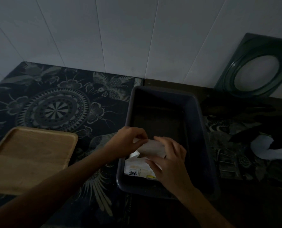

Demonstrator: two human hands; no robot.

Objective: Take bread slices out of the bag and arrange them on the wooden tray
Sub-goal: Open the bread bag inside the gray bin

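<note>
A white bread bag (137, 167) with printed characters lies in the near end of a dark rectangular bin (201, 137). My left hand (130, 139) pinches the bag's upper end from the left. My right hand (169, 162) grips the same bunched top from the right, covering part of the bag. No bread slice shows outside the bag. The light wooden tray (30, 158) sits at the left on the patterned cloth and nothing lies on it.
A dark cloth with a pale mandala pattern (54, 109) covers the table. A green frame with an oval opening (259, 68) leans against the tiled wall at back right. A white crumpled object (265, 148) lies at the right. The scene is dim.
</note>
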